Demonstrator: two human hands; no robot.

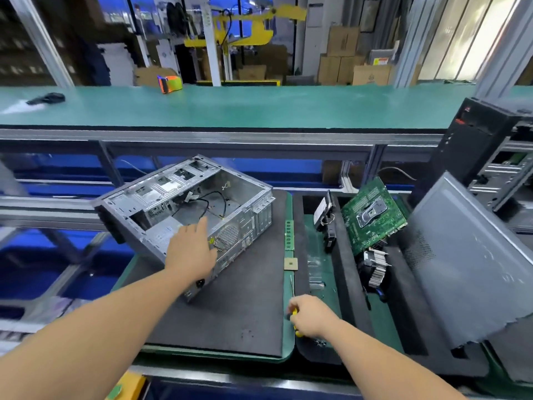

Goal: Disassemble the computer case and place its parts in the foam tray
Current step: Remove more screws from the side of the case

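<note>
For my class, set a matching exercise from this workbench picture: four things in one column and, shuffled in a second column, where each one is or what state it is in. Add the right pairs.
Column 1
1. computer case
2. motherboard
3. screwdriver
4. side panel

Column 2
A. gripped in the right hand
B. green, propped upright in a slot of the foam tray
C. grey, leaning at the far right
D. open, on the dark mat, with the left hand resting on it

Pairs: 1-D, 2-B, 3-A, 4-C
</note>
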